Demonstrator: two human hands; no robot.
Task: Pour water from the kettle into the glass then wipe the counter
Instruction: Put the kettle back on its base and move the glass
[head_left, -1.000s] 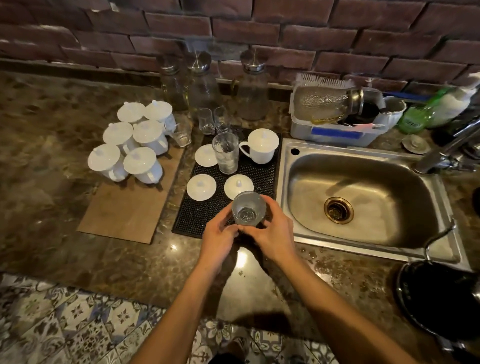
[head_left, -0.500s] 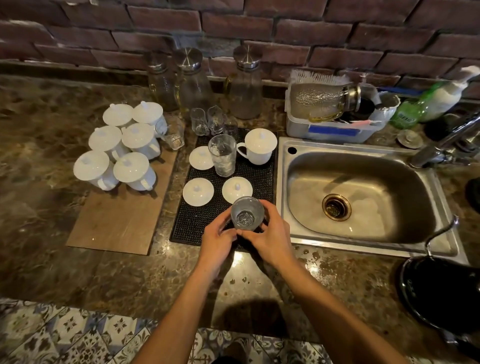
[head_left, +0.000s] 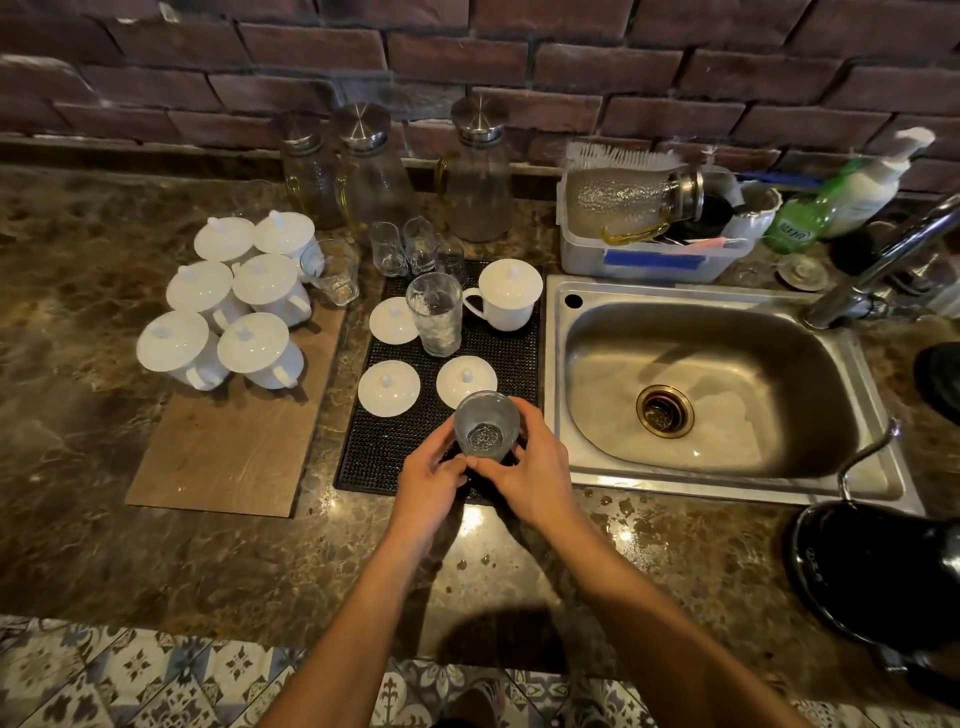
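A: Head view, centre of frame. Both hands holding the glass (head_left: 487, 427) over the near edge of the black mat (head_left: 395, 441).
B: Fingers?
A: Left hand (head_left: 429, 475) is cupping the glass's left side, fingers curled round it, thumb pressing low. Right hand (head_left: 531, 475) is wrapping the right side, fingers bent round the far wall. Glass is sitting upright, mouth up; can't tell if it's touching the mat.
B: Kettle?
A: Black kettle (head_left: 878, 566) is sitting lower right on the counter (head_left: 234, 571), well apart from the hands, partly cut by the frame edge.
B: Rest?
A: Sink (head_left: 701, 384) right of mat. On the mat: three white lids (head_left: 388, 388), tall glass (head_left: 435, 321), lidded mug (head_left: 506, 295). Six lidded mugs are grouping left-centre on a board (head_left: 223, 457). Jars (head_left: 363, 161) along the brick wall, upper centre.
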